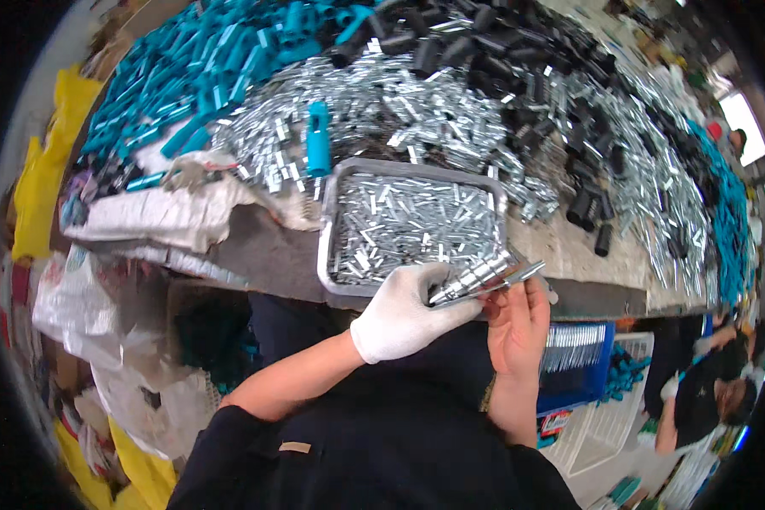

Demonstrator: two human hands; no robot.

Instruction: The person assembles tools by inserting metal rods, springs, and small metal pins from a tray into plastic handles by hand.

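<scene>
My left hand (408,314), in a white knitted glove, is closed around several shiny metal tubes or sleeves (476,279) lying side by side. My bare right hand (517,323) has its fingertips bent against a slim metal rod (523,274) at the right end of that bundle. Exactly how the right fingers grip the rod is partly hidden. Just beyond both hands stands a grey-rimmed tray (326,246) filled with small silvery metal pins (408,221). Behind the tray's left corner a teal plastic handle (318,140) stands on end.
Heaps of teal handles (229,64), metal pieces (365,102) and black sleeves (484,51) cover the table. Below its right edge sit a blue bin (576,393) and a white crate (599,442). Plastic bags (76,297) hang at left. A person (701,391) works at far right.
</scene>
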